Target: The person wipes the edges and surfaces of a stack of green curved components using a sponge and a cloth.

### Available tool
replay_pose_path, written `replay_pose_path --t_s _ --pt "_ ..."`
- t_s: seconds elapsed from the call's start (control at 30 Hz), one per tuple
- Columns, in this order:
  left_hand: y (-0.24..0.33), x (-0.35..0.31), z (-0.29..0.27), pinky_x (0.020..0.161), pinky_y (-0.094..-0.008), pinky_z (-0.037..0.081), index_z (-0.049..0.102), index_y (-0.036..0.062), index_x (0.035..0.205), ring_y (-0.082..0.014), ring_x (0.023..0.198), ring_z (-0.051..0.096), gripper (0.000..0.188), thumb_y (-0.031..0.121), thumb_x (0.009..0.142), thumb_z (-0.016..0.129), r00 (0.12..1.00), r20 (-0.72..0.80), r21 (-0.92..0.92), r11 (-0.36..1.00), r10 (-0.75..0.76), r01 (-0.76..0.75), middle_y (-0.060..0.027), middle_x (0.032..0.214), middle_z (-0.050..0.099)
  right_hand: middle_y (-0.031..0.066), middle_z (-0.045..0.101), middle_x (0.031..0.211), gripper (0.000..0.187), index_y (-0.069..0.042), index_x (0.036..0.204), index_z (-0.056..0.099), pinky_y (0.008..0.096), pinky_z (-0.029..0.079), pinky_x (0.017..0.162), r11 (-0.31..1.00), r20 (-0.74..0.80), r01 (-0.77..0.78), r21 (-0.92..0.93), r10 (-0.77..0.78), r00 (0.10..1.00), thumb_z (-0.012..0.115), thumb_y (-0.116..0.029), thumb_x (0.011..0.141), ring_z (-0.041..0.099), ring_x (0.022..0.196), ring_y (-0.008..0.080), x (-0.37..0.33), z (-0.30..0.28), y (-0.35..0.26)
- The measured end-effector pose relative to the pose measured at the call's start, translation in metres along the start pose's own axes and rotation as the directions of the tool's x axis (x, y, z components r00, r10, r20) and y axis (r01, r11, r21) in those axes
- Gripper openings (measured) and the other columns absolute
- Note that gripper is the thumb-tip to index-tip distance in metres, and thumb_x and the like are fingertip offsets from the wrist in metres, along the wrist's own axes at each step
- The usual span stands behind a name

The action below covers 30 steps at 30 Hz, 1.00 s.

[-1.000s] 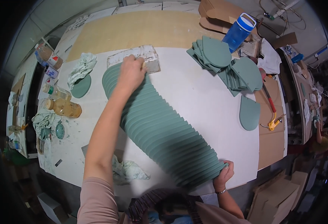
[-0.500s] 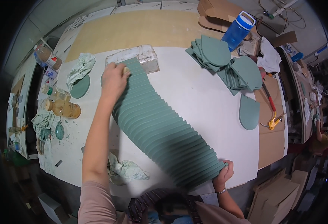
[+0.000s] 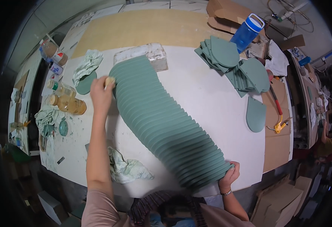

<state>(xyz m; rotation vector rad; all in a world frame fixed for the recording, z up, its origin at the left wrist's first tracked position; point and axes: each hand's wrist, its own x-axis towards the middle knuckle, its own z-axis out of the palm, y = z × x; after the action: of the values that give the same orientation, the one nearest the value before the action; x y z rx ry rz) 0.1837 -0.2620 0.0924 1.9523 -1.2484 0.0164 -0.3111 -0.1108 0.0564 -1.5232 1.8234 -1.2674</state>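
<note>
A long row of grey-green, round-ended flat pieces (image 3: pixel 166 117) lies fanned out like shingles, running from the far left to the near right. My left hand (image 3: pixel 101 95) is closed on a small beige block (image 3: pixel 109 80) that looks like a sponge, beside the rounded edges at the row's far end. At the near right end, my right hand (image 3: pixel 228 178) grips the corner of the nearest pieces, with the thumb on top. The row's far end lies against or just in front of a white, tape-wrapped block (image 3: pixel 156 56).
More green pieces (image 3: pixel 222 53) are piled at the back right by a blue bottle (image 3: pixel 247 32), and a single piece (image 3: pixel 255 115) lies nearer. A yellow-and-red tool (image 3: pixel 277 109) rests on cardboard. Bottles (image 3: pixel 69 104) and stained cloths (image 3: pixel 126 166) are on the left.
My left hand has moved left and toward me, off the top of the row to its rounded edge, with the beige block in it. My right hand still grips the near end.
</note>
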Motion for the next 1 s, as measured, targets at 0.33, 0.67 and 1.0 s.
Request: replay_pose_path --t_s 0.33,0.67,1.0 --pt "0.092 0.054 0.076 0.086 -0.0457 0.048 0.067 0.0038 0.103 -0.0372 0.098 0.058 0.026 0.017 0.081 0.072 0.894 0.255 0.164 0.895 0.368 -0.415 -0.0182 0.096 0.06 0.0051 0.05 0.064 0.027 0.004 0.091 0.058 0.0285 0.034 0.053 1.0 -0.019 -0.01 0.027 0.011 1.0 0.041 -0.016 0.092 0.042 0.057 0.0114 -0.005 0.006 0.008" --pt "-0.021 0.041 -0.01 0.076 -0.0443 0.046 0.069 0.0035 0.099 -0.036 0.086 0.059 0.024 0.015 0.078 0.074 0.974 0.209 0.243 0.961 0.084 -0.135 -0.0168 0.085 0.059 0.0045 0.048 0.062 0.026 0.004 0.09 0.058 0.0292 0.033 0.052 0.999 0.005 -0.043 0.0 0.043 0.999 0.041 -0.016 0.092 0.042 0.056 0.011 -0.002 0.002 0.006" --pt "0.086 0.066 0.06 0.081 -0.0468 0.047 0.066 0.003 0.101 -0.0378 0.093 0.056 0.028 0.016 0.078 0.074 0.885 0.168 0.101 0.886 0.433 -0.453 -0.0182 0.091 0.058 0.006 0.052 0.063 0.027 0.003 0.089 0.058 0.0306 0.038 0.052 1.0 -0.041 0.0 0.023 0.001 0.999 0.041 -0.019 0.092 0.047 0.055 0.0126 -0.003 0.001 0.005"
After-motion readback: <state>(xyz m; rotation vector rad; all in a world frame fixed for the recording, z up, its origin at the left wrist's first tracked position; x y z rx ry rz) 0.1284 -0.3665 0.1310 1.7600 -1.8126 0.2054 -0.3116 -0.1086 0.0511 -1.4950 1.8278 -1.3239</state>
